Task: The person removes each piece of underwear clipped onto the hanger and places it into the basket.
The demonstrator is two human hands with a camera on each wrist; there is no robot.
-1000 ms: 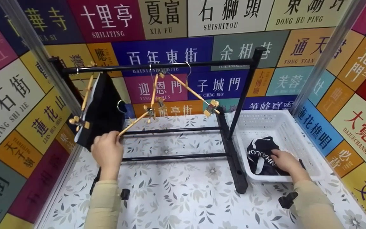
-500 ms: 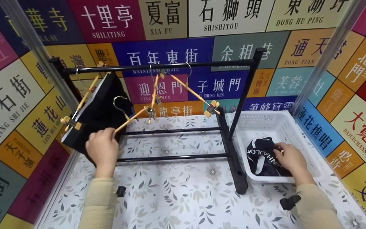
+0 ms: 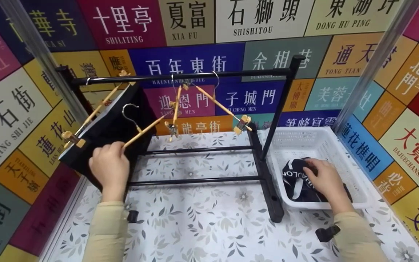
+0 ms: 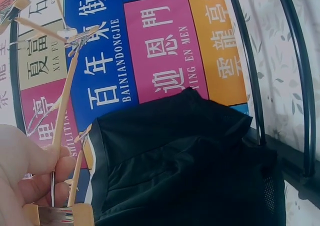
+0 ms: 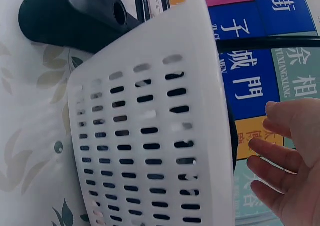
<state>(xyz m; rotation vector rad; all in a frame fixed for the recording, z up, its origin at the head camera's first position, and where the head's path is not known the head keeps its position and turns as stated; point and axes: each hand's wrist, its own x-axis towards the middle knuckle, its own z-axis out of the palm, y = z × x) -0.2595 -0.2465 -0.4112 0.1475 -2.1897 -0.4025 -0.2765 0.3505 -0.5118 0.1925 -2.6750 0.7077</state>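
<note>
My left hand (image 3: pixel 109 167) grips one end of a wooden clip hanger (image 3: pixel 142 131), its metal hook pointing up. Right behind it, a black garment (image 3: pixel 113 127) hangs from the clips of another wooden hanger (image 3: pixel 102 103) on the left part of the black rack (image 3: pixel 238 74). In the left wrist view, fingers and thumb close round the hanger bar (image 4: pixel 65 105) beside the black garment (image 4: pixel 185 176). My right hand (image 3: pixel 326 182) is over dark clothing (image 3: pixel 296 180) with white lettering in the white basket (image 3: pixel 362 198). The right wrist view shows its fingers (image 5: pixel 275 153) loosely bent, with nothing between them.
More wooden clip hangers (image 3: pixel 218 101) hang on the middle of the rack's top bar. The rack's right foot (image 3: pixel 273 203) stands close to the basket's left side. A leaf-patterned white surface (image 3: pixel 202 225) lies in front, with lettered panels behind.
My left hand has moved left and slightly down with the hanger. The garment on the rack has swung round to face forward more. My right hand lifted a little, then came back over the clothing.
</note>
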